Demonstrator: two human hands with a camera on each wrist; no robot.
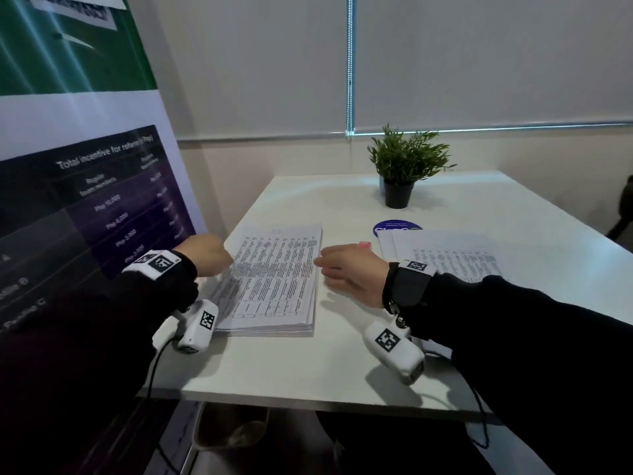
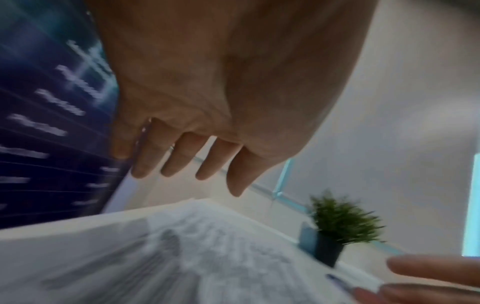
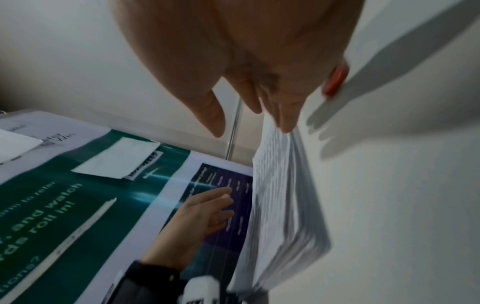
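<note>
A thick stack of printed sheets lies on the white table, left of centre. My left hand is at the stack's left edge; in the left wrist view the left hand hovers above the blurred stack with straight fingers and holds nothing. My right hand is at the stack's right edge. In the right wrist view the right hand has straight fingers, and their tips meet the side of the stack.
A thinner pile of printed sheets lies to the right of my right hand. Behind it are a round blue sticker and a potted plant. A tall printed banner stands close along the table's left side.
</note>
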